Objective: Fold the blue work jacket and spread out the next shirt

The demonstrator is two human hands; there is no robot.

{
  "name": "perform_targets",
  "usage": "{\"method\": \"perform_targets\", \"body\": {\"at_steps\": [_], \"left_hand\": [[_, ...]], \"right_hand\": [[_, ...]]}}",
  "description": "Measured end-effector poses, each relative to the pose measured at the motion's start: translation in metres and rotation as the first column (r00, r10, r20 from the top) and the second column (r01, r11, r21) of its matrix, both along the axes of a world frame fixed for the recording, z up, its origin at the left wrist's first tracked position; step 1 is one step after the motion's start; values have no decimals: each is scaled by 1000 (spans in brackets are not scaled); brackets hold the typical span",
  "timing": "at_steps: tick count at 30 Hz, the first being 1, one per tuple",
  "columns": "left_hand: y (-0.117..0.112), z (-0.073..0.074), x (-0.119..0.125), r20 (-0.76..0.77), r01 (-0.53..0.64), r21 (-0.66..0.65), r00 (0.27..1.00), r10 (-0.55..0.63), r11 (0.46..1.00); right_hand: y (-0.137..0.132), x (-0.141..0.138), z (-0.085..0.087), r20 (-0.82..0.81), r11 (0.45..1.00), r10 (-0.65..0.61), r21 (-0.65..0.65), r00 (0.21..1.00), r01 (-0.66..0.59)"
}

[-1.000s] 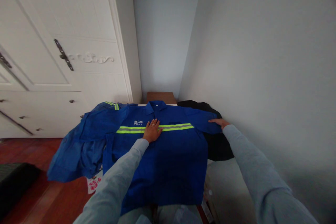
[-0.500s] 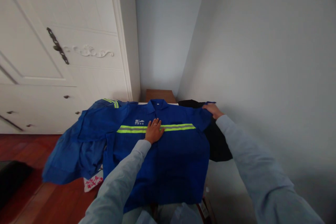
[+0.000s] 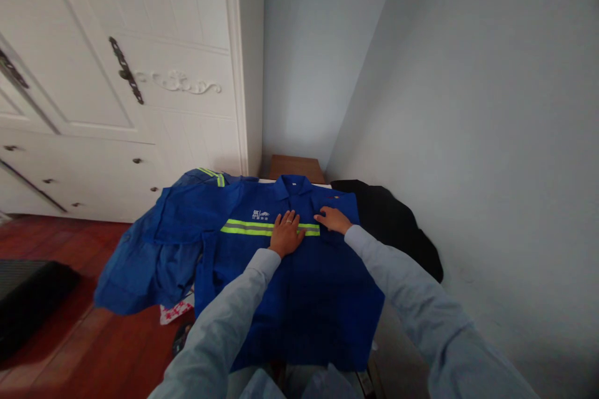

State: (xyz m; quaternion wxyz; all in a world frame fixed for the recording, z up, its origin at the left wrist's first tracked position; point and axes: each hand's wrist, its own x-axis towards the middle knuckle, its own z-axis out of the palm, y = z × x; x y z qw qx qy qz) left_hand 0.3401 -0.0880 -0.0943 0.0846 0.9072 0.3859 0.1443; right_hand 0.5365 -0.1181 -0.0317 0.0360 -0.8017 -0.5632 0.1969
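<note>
A blue short-sleeved work shirt [image 3: 318,287] lies front up before me, with a collar, a white chest logo and a yellow-green and grey reflective band. My left hand [image 3: 286,234] rests flat on its chest, fingers stretched over the band, a ring on one finger. To its right, my right hand [image 3: 334,220] is closed on the sleeve on that side, which is folded inward over the chest and covers the band's end. The other sleeve [image 3: 196,215] stays spread out to the left.
More blue clothing [image 3: 145,274] with reflective stripes hangs at the left. Black cloth [image 3: 397,218] lies along the right wall. Behind the collar stands a brown wooden box [image 3: 297,167]. A white wardrobe [image 3: 191,31] rises at left; a black object [image 3: 35,299] is on the floor.
My right hand has moved left, carrying the sleeve from the outer right onto the chest. More of the black cloth is uncovered. My left hand keeps its place on the shirt.
</note>
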Motion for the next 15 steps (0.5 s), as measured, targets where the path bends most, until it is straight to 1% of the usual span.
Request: {"method": "perform_targets", "body": {"at_steps": [2,4,5,6,7,9,11,12,13,15], "left_hand": [[0,0,0,0,-4,-5,1000,4,1000],[1,0,-1,-4,-6,-12,1000,6,1000],[1,1,-1,-8,-5,-15,1000,4,1000],[1,3,-1,-14,-6,-19,1000,6,1000],[0,6,1,-23,-12,-23,1000,12,1000],[-4,13,8,-41,-50,-29,998,48,998],[-12,21,21,-38,-78,11,996,79,997],[-17,24,29,-22,-55,48,998,56,997],[-23,24,38,-5,8,88,1000,-7,996],[-34,21,55,-6,203,126,979,-204,971]], "right_hand": [[-12,9,-3,50,992,36,117,998,-41],[-24,20,-12,161,956,67,274,985,-110],[-29,25,-20,216,934,75,327,974,-145],[-33,31,-29,256,920,82,351,963,-171],[-37,36,-39,274,920,93,344,957,-188],[-42,45,-58,269,932,130,296,954,-210],[-45,51,-72,250,935,160,270,955,-228],[-45,54,-75,245,933,170,272,954,-236],[-45,56,-77,245,930,173,278,954,-240],[-44,61,-75,256,933,169,270,952,-238]]}}
